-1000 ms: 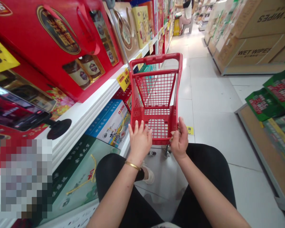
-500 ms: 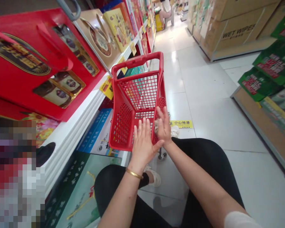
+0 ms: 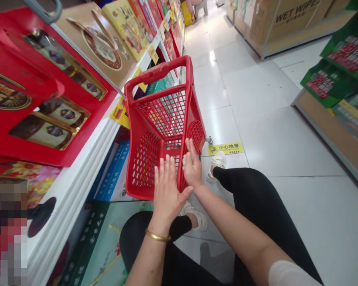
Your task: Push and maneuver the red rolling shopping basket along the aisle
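A red plastic shopping basket cart (image 3: pixel 143 139) stands in front of me, beside the shelf, with its handle at the far end and nothing seen inside. My left hand (image 3: pixel 168 190), a gold bangle at its wrist, is held flat over the near rim with its fingers stretched out. Close to its right, at the basket's right side, my right hand (image 3: pixel 192 169) has its fingers extended and its palm turned inward. Neither hand holds anything. Whether either touches the rim I cannot tell.
On the left, a white shelf edge (image 3: pixel 86 159) carries a red gift box (image 3: pixel 74 143). Boxes lie below. At right are green packages (image 3: pixel 328 83) and a wet wipes carton (image 3: pixel 292 20). A yellow floor sticker (image 3: pixel 226 148) lies near my white shoe (image 3: pixel 217 165). Farther off, a person sits on a stool.
The basket cart and both hands sit slightly farther left in view. The shelf and floor have shifted as the camera moved. Both hands remain open.
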### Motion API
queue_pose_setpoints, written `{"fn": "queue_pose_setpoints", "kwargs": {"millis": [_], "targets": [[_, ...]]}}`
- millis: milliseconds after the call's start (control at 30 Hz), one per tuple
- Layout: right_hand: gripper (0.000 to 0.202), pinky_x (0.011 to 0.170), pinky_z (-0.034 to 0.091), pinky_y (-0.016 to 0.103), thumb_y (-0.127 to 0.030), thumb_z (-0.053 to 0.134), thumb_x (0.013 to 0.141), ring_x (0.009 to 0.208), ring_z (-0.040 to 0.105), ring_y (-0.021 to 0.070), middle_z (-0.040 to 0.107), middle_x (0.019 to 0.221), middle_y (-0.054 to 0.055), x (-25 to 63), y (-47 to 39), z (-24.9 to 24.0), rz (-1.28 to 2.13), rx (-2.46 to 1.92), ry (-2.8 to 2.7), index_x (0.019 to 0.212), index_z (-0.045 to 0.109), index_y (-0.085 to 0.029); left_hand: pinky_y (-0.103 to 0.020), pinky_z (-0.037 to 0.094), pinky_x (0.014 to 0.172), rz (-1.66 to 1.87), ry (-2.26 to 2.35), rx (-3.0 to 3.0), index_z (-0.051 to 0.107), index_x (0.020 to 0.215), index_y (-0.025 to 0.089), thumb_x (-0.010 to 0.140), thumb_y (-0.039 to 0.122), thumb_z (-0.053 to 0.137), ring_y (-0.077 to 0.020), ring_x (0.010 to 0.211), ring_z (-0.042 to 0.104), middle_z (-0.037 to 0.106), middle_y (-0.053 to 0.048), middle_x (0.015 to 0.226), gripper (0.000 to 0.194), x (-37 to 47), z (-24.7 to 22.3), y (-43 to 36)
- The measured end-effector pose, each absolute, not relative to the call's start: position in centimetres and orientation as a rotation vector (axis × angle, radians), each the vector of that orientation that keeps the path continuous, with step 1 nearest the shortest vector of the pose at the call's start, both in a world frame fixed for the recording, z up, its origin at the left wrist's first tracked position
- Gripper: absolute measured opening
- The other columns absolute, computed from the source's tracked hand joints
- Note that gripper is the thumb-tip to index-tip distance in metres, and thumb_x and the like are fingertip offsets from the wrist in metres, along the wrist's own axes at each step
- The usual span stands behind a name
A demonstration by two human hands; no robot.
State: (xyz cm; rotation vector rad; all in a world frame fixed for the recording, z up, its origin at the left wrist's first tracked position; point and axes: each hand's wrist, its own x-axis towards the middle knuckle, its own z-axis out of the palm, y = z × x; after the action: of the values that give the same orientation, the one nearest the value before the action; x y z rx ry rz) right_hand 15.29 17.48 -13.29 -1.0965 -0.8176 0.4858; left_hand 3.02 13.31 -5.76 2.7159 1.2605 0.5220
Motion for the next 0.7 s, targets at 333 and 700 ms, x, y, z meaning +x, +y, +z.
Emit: {"fn": "queue_pose_setpoints", "kwargs": {"millis": [333,700], "targets": [[0.055,0.132,0.020,0.058,-0.040,0.045,0.105,0.160,0.020,0.0242,0.031,0.169,-0.005,14.7,15.1,-15.4,0.415,-1.082,-1.058,0.159,0.035,-0.040,-0.058,0.009,0.129,0.551,1.261,2.739,0.004,0.168,0.018,0.094,0.083,0.030,-0.0343,0.162,0.008,0.013,-0.015,0.174,0.102,3.0,-5.7,13.1],[0.052,0.131,0.027,0.050,-0.031,0.038,0.109,0.156,0.032,0.0165,0.040,0.165,-0.003,13.8,15.9,-14.8,0.418,-1.138,-0.880,0.160,0.031,-0.040,-0.059,0.010,0.129,0.511,1.266,2.743,0.004,0.168,0.016,0.092,0.085,0.028,-0.0346,0.162,0.007,0.012,-0.016,0.174,0.106,2.5,-5.6,13.0]]}}
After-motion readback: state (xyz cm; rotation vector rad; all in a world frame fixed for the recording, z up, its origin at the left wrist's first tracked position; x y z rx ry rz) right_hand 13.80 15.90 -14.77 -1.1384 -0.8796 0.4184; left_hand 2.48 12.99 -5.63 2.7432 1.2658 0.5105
